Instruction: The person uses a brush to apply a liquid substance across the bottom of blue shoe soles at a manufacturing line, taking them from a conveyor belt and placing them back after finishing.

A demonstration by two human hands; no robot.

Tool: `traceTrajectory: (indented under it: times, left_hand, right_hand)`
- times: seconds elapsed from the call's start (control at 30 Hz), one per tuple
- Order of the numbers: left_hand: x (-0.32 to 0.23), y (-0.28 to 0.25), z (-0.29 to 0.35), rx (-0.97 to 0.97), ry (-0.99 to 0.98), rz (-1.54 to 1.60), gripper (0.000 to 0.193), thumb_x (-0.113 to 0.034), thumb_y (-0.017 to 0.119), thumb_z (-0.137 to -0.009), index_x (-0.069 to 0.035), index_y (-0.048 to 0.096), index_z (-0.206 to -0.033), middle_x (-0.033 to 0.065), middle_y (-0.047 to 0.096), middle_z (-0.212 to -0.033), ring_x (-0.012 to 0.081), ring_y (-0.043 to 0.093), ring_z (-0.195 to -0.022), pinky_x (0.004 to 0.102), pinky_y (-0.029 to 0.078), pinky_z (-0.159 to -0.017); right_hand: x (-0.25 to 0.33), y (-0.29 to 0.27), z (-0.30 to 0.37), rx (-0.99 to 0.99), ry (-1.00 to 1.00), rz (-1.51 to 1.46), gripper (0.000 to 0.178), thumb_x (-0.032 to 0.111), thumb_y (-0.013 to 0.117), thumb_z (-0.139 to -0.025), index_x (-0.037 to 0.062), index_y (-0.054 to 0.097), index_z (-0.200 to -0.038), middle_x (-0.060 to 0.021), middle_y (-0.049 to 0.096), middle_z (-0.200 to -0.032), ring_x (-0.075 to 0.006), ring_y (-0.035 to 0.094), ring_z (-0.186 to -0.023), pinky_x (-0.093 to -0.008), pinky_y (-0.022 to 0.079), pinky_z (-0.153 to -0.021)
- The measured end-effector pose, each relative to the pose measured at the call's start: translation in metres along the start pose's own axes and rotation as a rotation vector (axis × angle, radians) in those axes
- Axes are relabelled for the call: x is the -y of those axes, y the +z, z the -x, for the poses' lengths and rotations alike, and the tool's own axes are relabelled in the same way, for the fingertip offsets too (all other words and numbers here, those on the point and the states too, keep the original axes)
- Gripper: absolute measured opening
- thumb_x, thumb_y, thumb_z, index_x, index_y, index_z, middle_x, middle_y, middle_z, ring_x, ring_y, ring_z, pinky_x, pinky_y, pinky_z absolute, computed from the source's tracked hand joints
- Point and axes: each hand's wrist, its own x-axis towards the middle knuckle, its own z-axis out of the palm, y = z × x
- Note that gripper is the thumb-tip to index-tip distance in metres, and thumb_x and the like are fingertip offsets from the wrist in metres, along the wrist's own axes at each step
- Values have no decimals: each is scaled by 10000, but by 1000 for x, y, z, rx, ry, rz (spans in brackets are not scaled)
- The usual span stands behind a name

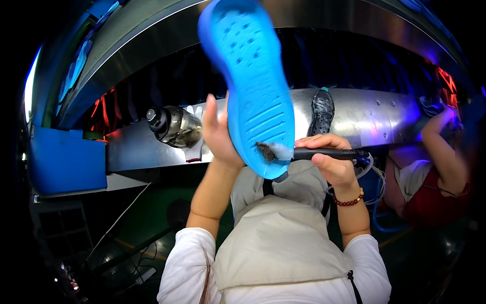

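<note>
A large bright-blue shoe sole (258, 96) is held up in front of me, its ridged and dimpled face showing. My left hand (223, 137) grips it from behind along the left edge; some fingers are hidden by the sole. In my right hand (334, 164) is a brush (329, 153) with a black handle, pinched between thumb and fingers. The pale and dark bristle end touches the sole near its lower end. White tubing shows beside the handle's far end. Below the sole a small dark tip sticks out.
Along the metal ledge (364, 114) lie a black sole (322, 112), a dark-lidded clear bottle (177, 126) and a white glove (193, 152). A co-worker (430, 172) sits at the right. A blue box (68, 159) stands at the left.
</note>
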Motion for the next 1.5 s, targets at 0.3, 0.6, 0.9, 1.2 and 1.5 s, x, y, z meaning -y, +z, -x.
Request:
traceTrajectory:
  times: [0.3,0.6,0.9,1.2,1.5]
  left_hand:
    - [24,-4,11,26,17,143,524,-361,370,-878,49,413,-1202,180,549,-1099,258,560,-983,383,434,-882]
    - [25,-11,-1,94,42,172,526,-376,387,-870,46,451,-1178,177,554,-1103,261,563,-974,374,435,-873]
    - [17,-12,-5,113,32,206,509,-363,397,-867,40,457,-1171,180,561,-1086,263,572,-956,381,449,-857]
    - [8,-16,-15,158,-49,190,484,-324,405,-869,63,474,-1150,205,566,-1072,292,591,-928,393,471,-837]
    - [-5,3,-17,111,-681,-233,539,-313,553,-789,57,460,-1170,199,560,-1030,248,589,-867,323,488,-754]
  right_hand:
    - [10,22,5,-42,-136,288,208,-45,611,-735,-43,587,-942,-194,605,-974,-240,592,-917,-311,463,-819]
    - [9,30,2,-111,-214,360,211,-37,637,-701,-36,608,-910,-176,624,-934,-243,605,-897,-316,468,-807]
    - [27,19,-13,-20,-274,531,209,-34,658,-675,-29,621,-880,-172,632,-924,-253,619,-873,-317,483,-780]
    - [41,23,-19,340,-183,675,194,-15,671,-662,-7,639,-853,-134,648,-868,-247,632,-837,-319,496,-767]
    - [56,6,-31,655,-60,822,198,37,686,-688,21,639,-880,-110,653,-905,-239,628,-854,-312,485,-765]
